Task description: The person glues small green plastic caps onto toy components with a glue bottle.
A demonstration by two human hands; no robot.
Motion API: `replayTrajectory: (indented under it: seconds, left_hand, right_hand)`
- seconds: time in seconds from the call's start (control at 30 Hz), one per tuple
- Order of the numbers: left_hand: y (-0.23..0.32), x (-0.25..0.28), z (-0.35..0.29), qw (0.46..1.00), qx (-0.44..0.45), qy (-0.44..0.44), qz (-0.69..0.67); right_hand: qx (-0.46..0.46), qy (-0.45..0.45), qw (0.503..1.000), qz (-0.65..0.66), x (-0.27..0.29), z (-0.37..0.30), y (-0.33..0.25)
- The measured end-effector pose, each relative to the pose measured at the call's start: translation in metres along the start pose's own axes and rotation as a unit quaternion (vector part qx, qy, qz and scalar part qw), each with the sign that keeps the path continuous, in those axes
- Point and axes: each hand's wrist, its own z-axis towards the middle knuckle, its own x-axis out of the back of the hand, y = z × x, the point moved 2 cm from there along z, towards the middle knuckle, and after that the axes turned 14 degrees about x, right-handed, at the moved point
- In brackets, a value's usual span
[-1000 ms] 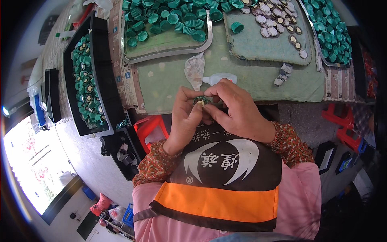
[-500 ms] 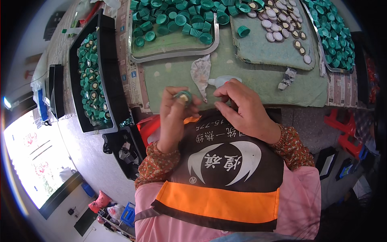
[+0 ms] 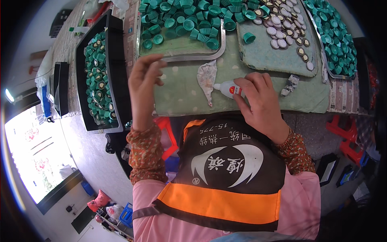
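A small white squeeze bottle [image 3: 226, 88], with a narrow nozzle and a red-and-white label, lies on the green mat [image 3: 177, 97]. My right hand [image 3: 261, 101] is closed around its base, thumb on the near side and fingers on the far side. Its nozzle points left to a stained, crumpled white cloth [image 3: 206, 76]. My left hand [image 3: 146, 78] is raised left of the cloth, fingers apart, with nothing visible in it. Beyond it is a metal-rimmed tray [image 3: 193, 57] heaped with green fluted cups [image 3: 188, 25].
At left stands a black bin [image 3: 114, 68] of green cups with pale pieces inside. A worn board [image 3: 278, 64] at right holds round white-and-dark discs [image 3: 276, 31] and one green cup [image 3: 249, 38]. Another tray of green cups [image 3: 336, 44] is far right. A crumpled wrapper [image 3: 290, 85] lies nearby.
My left hand has moved left and opened; the green cup it held is no longer in it. My right hand has come down onto the bottle and gripped it. The view has shifted slightly.
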Motion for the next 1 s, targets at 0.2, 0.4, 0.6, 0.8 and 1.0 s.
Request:
replayTrajectory:
  seconds: [0.2, 0.4, 0.6, 0.8, 1.0]
  left_hand:
    - [0.019, -0.069, 0.056, 0.861, -0.268, 0.166, 0.4]
    - [0.008, -0.079, 0.064, 0.86, -0.286, 0.164, 0.39]
    - [0.018, -0.086, -0.007, 0.907, -0.269, 0.062, 0.318]
    - [0.017, -0.097, -0.058, 0.895, -0.291, -0.035, 0.337]
    - [-0.015, -0.089, -0.063, 0.981, -0.017, -0.191, 0.004]
  right_hand:
    - [0.041, -0.059, 0.995, -0.063, -0.016, 0.005, -0.002]
    - [0.022, -0.065, 0.997, -0.035, -0.024, 0.0, 0.008]
    - [-0.151, 0.072, 0.941, 0.293, -0.015, 0.003, 0.018]
    - [-0.24, 0.125, 0.828, 0.49, -0.023, 0.018, 0.007]
    - [-0.278, 0.083, 0.815, 0.502, -0.029, 0.009, 0.01]
